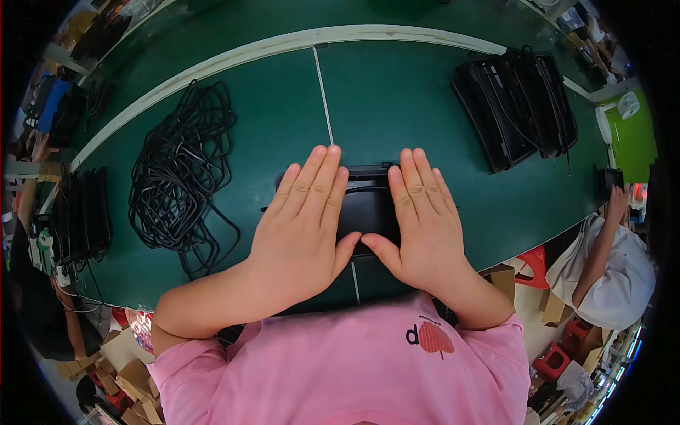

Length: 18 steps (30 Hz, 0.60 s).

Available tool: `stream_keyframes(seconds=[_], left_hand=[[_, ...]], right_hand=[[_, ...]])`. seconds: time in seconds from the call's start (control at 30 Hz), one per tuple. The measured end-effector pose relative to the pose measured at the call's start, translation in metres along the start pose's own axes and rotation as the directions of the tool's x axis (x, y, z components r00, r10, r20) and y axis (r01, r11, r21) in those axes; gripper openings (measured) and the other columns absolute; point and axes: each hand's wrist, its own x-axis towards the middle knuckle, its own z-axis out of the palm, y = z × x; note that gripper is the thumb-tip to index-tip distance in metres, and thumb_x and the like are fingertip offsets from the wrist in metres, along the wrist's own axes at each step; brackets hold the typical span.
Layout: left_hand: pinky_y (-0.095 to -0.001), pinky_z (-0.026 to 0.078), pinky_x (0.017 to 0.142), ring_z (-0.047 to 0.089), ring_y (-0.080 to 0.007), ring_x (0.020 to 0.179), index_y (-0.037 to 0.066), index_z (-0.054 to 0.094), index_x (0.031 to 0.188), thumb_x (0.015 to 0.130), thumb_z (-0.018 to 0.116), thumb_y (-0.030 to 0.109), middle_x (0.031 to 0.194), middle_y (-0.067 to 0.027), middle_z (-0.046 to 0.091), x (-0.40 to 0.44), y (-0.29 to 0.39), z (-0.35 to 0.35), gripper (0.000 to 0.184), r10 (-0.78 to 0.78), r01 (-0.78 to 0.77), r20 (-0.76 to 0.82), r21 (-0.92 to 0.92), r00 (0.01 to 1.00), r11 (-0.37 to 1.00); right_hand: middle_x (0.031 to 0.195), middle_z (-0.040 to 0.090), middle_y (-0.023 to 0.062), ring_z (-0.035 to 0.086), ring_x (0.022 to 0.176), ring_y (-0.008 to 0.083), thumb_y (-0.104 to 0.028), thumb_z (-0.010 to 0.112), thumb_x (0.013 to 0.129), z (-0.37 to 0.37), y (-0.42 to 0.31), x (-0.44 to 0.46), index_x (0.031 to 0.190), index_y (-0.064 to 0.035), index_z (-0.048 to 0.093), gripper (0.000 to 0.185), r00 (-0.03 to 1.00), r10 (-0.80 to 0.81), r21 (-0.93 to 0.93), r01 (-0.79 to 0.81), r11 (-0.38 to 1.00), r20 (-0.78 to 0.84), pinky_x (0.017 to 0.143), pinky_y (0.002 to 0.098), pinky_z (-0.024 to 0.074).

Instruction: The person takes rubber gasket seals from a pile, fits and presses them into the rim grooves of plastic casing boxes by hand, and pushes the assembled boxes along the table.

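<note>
Both hands are held flat, palms down, over a black flat device (368, 212) on the green table. My left hand (306, 212) has its fingers stretched out over the device's left part. On the other side my right hand (418, 212) is likewise stretched out, covering the right part. The two thumb tips almost meet near the device's front edge. A black cable crosses the device's upper part between the hands. Much of the device is hidden, and I cannot tell whether the palms touch it or hover above it.
A tangled heap of black cables (180, 173) lies to the left. Several black devices with cables (517, 106) are stacked at the back right, and more black units (83, 212) stand far left. Other people (602, 262) sit at both sides. A white ledge (382, 32) runs behind.
</note>
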Motion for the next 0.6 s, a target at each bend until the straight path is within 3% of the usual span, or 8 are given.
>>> stream_keyframes(seconds=[0.27, 0.43, 0.6], left_hand=[[-0.0481, 0.024, 0.117, 0.029, -0.0359, 0.144, -0.011, 0.046, 0.136, 0.084, 0.065, 0.029, 0.15, -0.026, 0.035, 0.002, 0.0, -0.002, 0.068, 0.005, -0.005, -0.029, -0.005, 1.0, 1.0], [-0.0492, 0.02, 0.118, 0.028, -0.0357, 0.145, -0.011, 0.045, 0.137, 0.086, 0.061, 0.025, 0.15, -0.0265, 0.036, 0.013, 0.001, 0.009, 0.065, 0.068, -0.062, -0.049, 0.113, 0.997, 0.992], [-0.0491, 0.02, 0.118, 0.028, -0.0361, 0.144, -0.011, 0.044, 0.138, 0.087, 0.058, 0.023, 0.15, -0.0266, 0.036, 0.011, -0.002, 0.014, 0.063, 0.044, -0.043, -0.037, 0.018, 0.998, 0.999]], right_hand=[[0.145, 0.041, 0.0307, 0.034, 0.141, 0.0415, -0.051, 0.064, 0.086, -0.011, -0.005, 0.004, 0.134, 0.0121, 0.047, 0.081, 1.0, -0.007, 0.001, 0.007, 1.0, -0.003, 0.115, 0.0523, 0.0255], [0.146, 0.041, 0.0294, 0.033, 0.141, 0.0408, -0.052, 0.062, 0.086, -0.009, -0.008, 0.016, 0.134, 0.0112, 0.047, 0.081, 0.998, -0.068, 0.017, 0.068, 0.998, 0.002, 0.115, 0.0521, 0.0252], [0.146, 0.04, 0.0297, 0.033, 0.141, 0.0405, -0.054, 0.06, 0.087, 0.004, -0.003, 0.013, 0.135, 0.0095, 0.048, 0.08, 0.999, -0.047, 0.045, 0.047, 0.998, 0.007, 0.115, 0.0521, 0.0249]])
